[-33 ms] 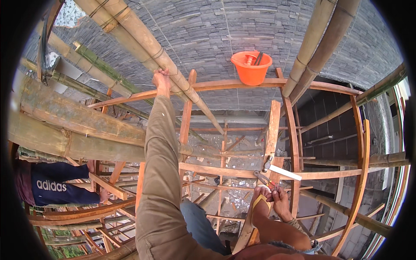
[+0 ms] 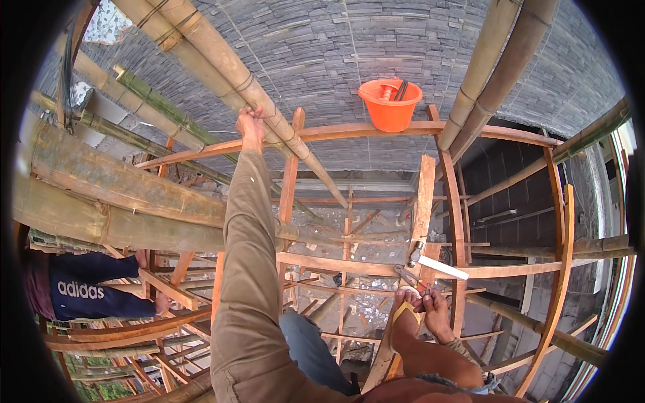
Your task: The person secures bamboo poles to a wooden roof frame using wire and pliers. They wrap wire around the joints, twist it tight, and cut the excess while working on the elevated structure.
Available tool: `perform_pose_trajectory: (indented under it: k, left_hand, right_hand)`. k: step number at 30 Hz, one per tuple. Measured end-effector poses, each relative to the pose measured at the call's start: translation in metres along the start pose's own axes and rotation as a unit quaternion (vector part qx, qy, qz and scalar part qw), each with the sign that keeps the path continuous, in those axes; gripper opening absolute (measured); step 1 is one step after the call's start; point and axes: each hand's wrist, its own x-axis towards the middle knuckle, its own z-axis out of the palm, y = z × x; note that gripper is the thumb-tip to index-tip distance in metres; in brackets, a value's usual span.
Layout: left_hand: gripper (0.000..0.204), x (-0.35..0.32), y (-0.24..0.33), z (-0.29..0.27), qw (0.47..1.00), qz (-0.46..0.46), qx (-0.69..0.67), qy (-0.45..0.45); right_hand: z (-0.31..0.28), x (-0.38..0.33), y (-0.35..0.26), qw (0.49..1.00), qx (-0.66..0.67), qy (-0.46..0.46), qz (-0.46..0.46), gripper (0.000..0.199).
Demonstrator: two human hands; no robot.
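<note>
My left arm reaches up to a pair of bamboo poles. There my left hand is closed around the nearer pole. Low on the right, my right hand is closed at the red handles of a pair of pliers, beside my foot in a yellow-strapped sandal. The pliers' jaws point up and left. Just above them a hammer with a white handle lies across the timber, its dark head toward an upright board. My fingertips are partly hidden by the foot.
An orange bucket with rods inside hangs at the far wooden rail, before a grey stone-patterned wall. Thick bamboo crosses at left. Another person's legs in dark trousers show at far left. Rubble ground lies below the framework.
</note>
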Motion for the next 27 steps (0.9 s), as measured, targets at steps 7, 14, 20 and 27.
perform_pose_trajectory:
  k: [7,14,20,27]
  left_hand:
    - [0.017,0.005,0.034,0.001,0.747,0.135,0.650,-0.049]
    - [0.017,-0.015,0.034,-0.008,0.944,-0.059,0.322,-0.022]
    - [0.018,-0.030,0.017,-0.005,0.978,0.024,0.205,0.017]
    - [0.016,-0.051,0.021,0.004,0.952,0.028,0.302,-0.040]
  right_hand:
    - [0.008,0.013,-0.005,0.999,-0.032,-0.004,-0.025,0.018]
    - [0.016,0.011,-0.012,0.996,-0.085,-0.020,-0.032,0.018]
    - [0.017,0.018,-0.013,0.998,-0.063,-0.017,-0.017,0.020]
    - [0.024,0.047,-0.038,0.997,-0.043,-0.061,-0.026,0.021]
